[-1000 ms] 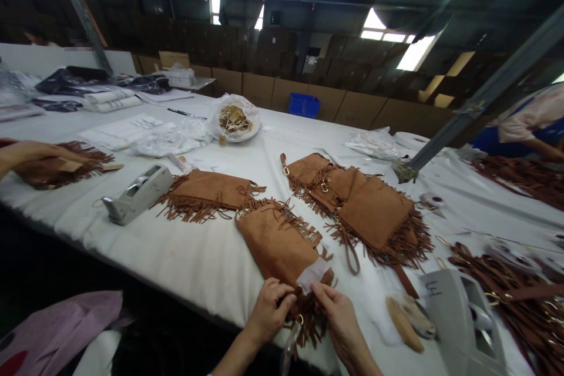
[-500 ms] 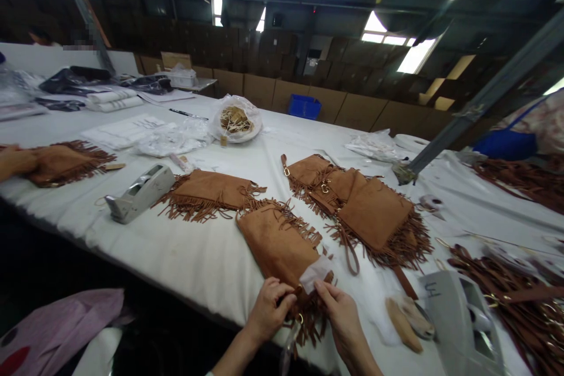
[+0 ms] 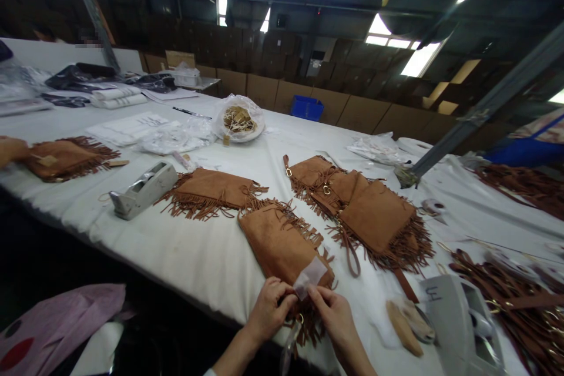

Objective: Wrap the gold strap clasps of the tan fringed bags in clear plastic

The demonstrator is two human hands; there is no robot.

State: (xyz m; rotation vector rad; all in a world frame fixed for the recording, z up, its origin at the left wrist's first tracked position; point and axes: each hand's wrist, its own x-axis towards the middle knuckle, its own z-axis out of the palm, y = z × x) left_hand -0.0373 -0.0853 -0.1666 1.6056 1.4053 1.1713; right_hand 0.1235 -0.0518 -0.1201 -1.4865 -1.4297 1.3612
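A brown suede bag with fringe (image 3: 277, 241) lies at the table's near edge, its lower end between my hands. A small piece of thin white paper (image 3: 312, 273) rests over that end. My right hand (image 3: 332, 314) pinches the paper's lower edge between thumb and forefinger. Closed at the bag's near corner, my left hand (image 3: 271, 308) has its fingertips beside the paper; what they grip is hidden. Below them hang a gold ring (image 3: 300, 318) and a clear plastic strip (image 3: 288, 349).
More fringed bags (image 3: 376, 214) lie right of centre, another (image 3: 215, 188) behind left. Tape dispensers stand left (image 3: 143, 191) and right (image 3: 462, 323). Brown straps (image 3: 520, 305) pile up far right. Another person's hand (image 3: 11, 150) touches a bag at far left. A metal post (image 3: 480, 111) rises at right.
My right hand has moved slightly left and down, drawing the paper toward my left fingertips and flatter over the bag. At far left, the other person's bag has shifted.
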